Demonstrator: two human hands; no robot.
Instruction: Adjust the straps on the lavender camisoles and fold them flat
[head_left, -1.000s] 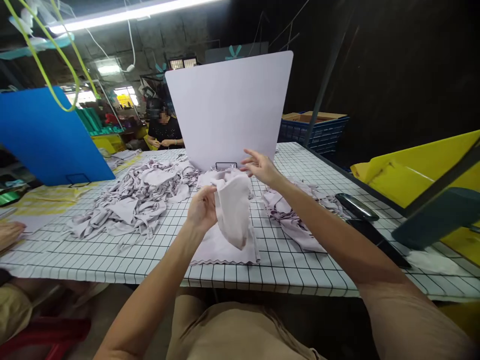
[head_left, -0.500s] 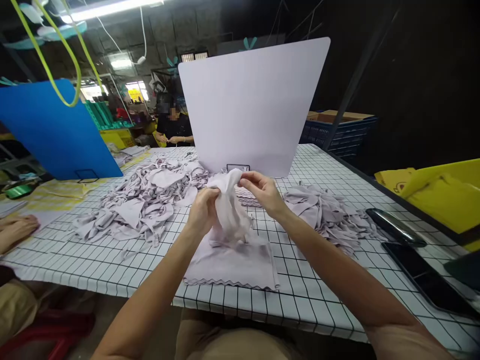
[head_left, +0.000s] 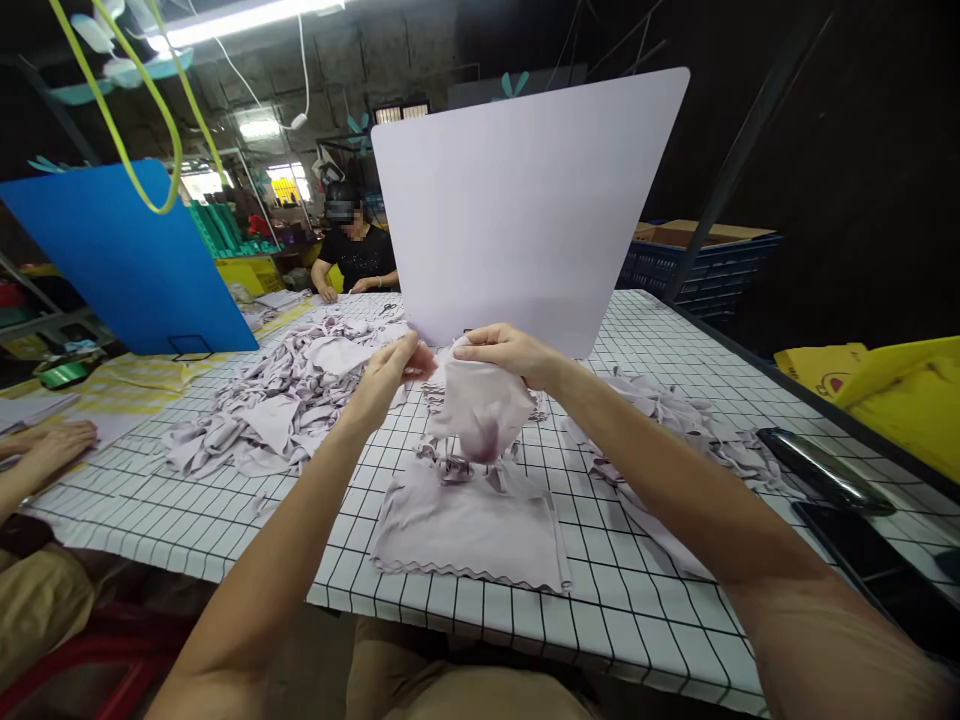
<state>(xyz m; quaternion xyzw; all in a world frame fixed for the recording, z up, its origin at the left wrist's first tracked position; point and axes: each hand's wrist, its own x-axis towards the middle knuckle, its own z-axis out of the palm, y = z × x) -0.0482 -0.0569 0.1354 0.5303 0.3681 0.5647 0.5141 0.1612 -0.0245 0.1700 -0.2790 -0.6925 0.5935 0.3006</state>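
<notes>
My right hand pinches the top edge of a thin, pale lilac fabric piece, which hangs over the table. To the left of that fabric is my left hand, its fingers loosely curled and slightly blurred, with a small gap between it and the fabric; I see nothing in it. Below both hands lies a flat stack of lilac fabric with a wavy front edge. Just behind the hanging piece are more lilac pieces with wavy edges, partly hidden by my hands.
A heap of lilac fabric lies left, another pile right, beside a dark glossy case and a phone. A pale upright board stands ahead, a blue board left. Co-workers' hands show left; a person sits across.
My left hand has come off the fabric and moved left. The right hand has moved left over the fabric and holds it alone. The view has shifted slightly.
</notes>
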